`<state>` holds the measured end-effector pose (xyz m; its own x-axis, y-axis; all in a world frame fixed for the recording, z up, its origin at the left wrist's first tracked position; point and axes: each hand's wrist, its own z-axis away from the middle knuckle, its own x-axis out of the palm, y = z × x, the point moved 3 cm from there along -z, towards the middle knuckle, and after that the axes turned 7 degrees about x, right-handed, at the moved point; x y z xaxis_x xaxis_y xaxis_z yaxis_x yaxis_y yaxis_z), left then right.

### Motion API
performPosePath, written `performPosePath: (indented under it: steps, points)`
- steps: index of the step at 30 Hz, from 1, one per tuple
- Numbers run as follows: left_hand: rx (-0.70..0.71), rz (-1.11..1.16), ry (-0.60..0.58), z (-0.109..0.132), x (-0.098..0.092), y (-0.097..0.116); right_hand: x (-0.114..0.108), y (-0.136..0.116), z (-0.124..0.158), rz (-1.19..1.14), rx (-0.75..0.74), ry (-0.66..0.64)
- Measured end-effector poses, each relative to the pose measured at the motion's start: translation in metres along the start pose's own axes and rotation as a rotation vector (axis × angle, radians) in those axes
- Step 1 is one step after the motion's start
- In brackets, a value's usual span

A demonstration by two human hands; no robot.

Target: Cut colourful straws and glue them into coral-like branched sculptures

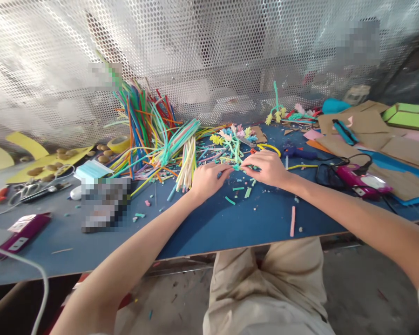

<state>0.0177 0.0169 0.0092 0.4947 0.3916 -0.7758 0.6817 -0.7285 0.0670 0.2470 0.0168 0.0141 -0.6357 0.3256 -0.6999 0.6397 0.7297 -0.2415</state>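
Over the blue tabletop, my left hand [209, 180] and my right hand [267, 168] face each other with fingertips close together. Both pinch a short green pipe cleaner [236, 167] that shows in the small gap between them. Most of it is hidden by the fingers. Just behind the hands lie finished pipe-cleaner flowers with green stems [234, 151] and yellow, pink and blue heads. Pliers or scissors [247, 142] rest beside them, partly covered by my right hand. A bundle of pale cut pipe cleaners [187, 170] sits left of my left hand.
A large heap of coloured pipe cleaners [139, 121] leans against the perforated metal panel [230, 56]. Right are a blue glue gun [300, 153], a magenta power strip [363, 181] and cardboard [398, 153]. A face mask [92, 171] and scissors [24, 190] lie left. Small offcuts litter the table.
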Motion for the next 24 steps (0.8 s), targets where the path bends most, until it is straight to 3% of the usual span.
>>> performPosePath:
  steps: [6,17,24]
  points:
    - [0.012,0.005,0.004,0.000,0.001,0.001,0.000,0.000,0.000,0.041,-0.069,0.059]
    - [-0.005,-0.033,0.038,-0.001,-0.004,0.000,-0.004,0.007,-0.001,0.040,0.022,0.037]
    - [-0.061,0.000,0.015,-0.002,-0.006,-0.001,-0.004,0.015,0.000,0.002,-0.083,0.026]
